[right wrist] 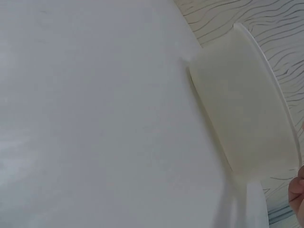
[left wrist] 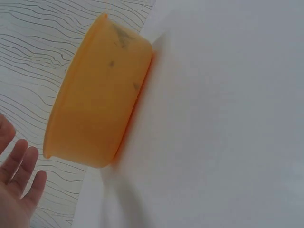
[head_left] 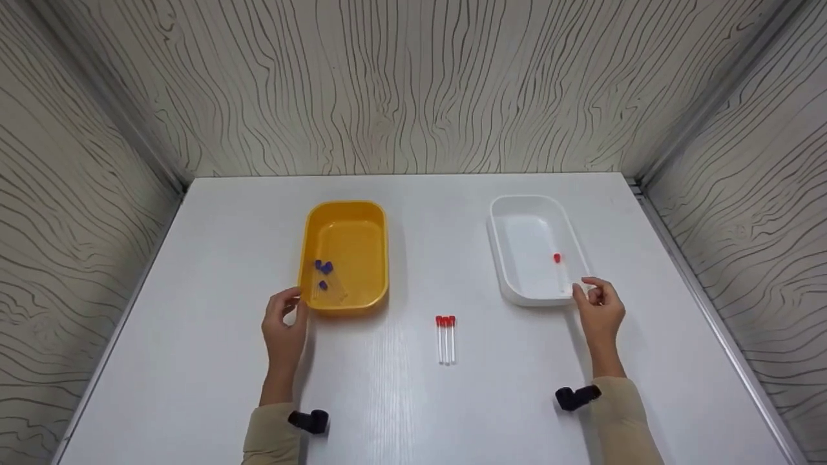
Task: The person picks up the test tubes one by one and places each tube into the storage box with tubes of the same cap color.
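My left hand (head_left: 284, 329) is by the near left corner of a yellow tub (head_left: 378, 303); in the left wrist view its relaxed fingers (left wrist: 26, 166) show a gap to the rim. Several clear tubes with blue caps (head_left: 327, 267) lie in that tub's near left part. At the near right corner of a white tub (head_left: 507, 287) is my right hand (head_left: 601, 316), thumb and forefinger spread, fingertips right at the rim. Inside lies a clear tube with a red cap (head_left: 557, 258), its lower end toward this hand. Nothing shows between the fingers of either hand.
Three red-capped tubes (head_left: 446, 342) lie side by side on the white table (head_left: 387, 400), between the tubs and nearer the front. Wood-patterned panels (head_left: 387, 90) stand at the back and both sides. A black wrist camera (head_left: 310, 421) sits on each sleeve.
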Tool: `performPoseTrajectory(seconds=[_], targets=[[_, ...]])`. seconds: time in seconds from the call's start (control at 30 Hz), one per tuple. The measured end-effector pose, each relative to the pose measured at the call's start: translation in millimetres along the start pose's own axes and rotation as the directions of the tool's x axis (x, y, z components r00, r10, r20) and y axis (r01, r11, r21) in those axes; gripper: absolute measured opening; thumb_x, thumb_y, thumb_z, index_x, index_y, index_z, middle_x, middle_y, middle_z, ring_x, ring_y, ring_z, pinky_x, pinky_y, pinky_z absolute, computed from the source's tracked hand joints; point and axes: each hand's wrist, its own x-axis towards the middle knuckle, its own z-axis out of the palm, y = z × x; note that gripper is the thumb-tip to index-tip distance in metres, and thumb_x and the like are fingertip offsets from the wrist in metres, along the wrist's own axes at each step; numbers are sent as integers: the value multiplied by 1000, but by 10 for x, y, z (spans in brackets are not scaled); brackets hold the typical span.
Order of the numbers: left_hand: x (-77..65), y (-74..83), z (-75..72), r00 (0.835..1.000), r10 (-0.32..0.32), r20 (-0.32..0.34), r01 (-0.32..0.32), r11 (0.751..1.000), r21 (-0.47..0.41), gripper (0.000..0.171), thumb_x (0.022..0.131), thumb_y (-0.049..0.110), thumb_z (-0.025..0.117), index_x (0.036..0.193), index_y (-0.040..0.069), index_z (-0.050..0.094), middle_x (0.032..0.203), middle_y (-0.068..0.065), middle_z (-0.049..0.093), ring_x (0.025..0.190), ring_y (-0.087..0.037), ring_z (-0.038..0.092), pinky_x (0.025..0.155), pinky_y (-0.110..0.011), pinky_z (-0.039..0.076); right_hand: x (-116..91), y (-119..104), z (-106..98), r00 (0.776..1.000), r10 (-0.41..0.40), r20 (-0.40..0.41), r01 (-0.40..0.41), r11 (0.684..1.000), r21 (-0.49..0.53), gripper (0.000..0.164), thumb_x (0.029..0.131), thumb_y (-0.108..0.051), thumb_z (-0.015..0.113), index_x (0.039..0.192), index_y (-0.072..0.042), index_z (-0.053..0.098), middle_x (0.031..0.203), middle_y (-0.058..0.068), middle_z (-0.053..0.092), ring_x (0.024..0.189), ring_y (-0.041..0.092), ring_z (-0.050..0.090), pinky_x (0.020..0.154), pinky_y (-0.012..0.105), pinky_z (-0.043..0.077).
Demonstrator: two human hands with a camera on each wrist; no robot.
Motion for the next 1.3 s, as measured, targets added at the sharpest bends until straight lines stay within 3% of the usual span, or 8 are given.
performPoseTrajectory(seconds=[0.3,0.53,0.63,0.77,0.87,1.03,1.17,1.3], targets=[[-121,90,67,994,82,76,-81,996,-23,19,89,0,61,108,1,66,104,-10,66,92,-6,58,82,-3,45,204,328,-90,978,169,122,-174,984,30,35,87,-12,70,117,1,59,84,-8,44,77,3,42,58,10,36],[-218,133,150,978,154,144,-148,988,-50,20,88,-3,63,106,5,68,98,-8,70,89,-3,59,80,-7,47,232,397,-147,922,272,274,-289,957,21,53,87,-26,70,135,-12,50,124,0,48,107,4,45,76,3,43],[-257,144,191,962,203,185,-193,979,-70,19,87,-3,64,104,4,68,96,-8,70,88,-2,60,79,-10,49,244,405,-181,894,278,352,-305,952,22,61,88,-27,69,143,-16,43,146,8,44,129,13,44,85,0,42],[-299,152,260,911,307,276,-277,950,-143,20,84,-5,67,102,3,68,94,-10,70,85,-12,62,78,-21,55,257,434,-206,863,232,450,-295,953,74,69,91,-19,65,150,-15,30,159,17,28,148,30,28,88,-2,41],[-341,176,311,852,355,384,-299,933,-199,20,84,-3,68,103,3,68,92,-8,69,84,-16,62,77,-30,56,258,478,-200,842,186,507,-283,952,120,73,91,-15,64,152,-16,24,160,19,23,148,34,24,88,-1,42],[-404,272,408,751,290,593,-236,957,-169,21,89,8,66,110,6,66,96,-4,69,88,-14,61,82,-30,55,245,491,-171,818,155,554,-275,951,141,76,91,-13,65,153,-17,21,160,22,21,146,32,28,90,2,44],[-428,360,513,672,225,706,-211,971,-109,28,91,18,64,117,8,64,102,-8,68,92,-15,63,86,-30,55,236,464,-137,804,138,578,-276,948,157,79,90,-9,66,154,-18,20,160,23,18,147,35,25,90,2,44],[-457,395,642,619,215,755,-230,969,-88,33,91,20,65,120,6,62,102,-12,68,92,-19,65,87,-33,55,227,443,-95,786,139,602,-285,946,155,83,89,-8,67,154,-20,17,162,19,15,147,38,23,90,1,44]])
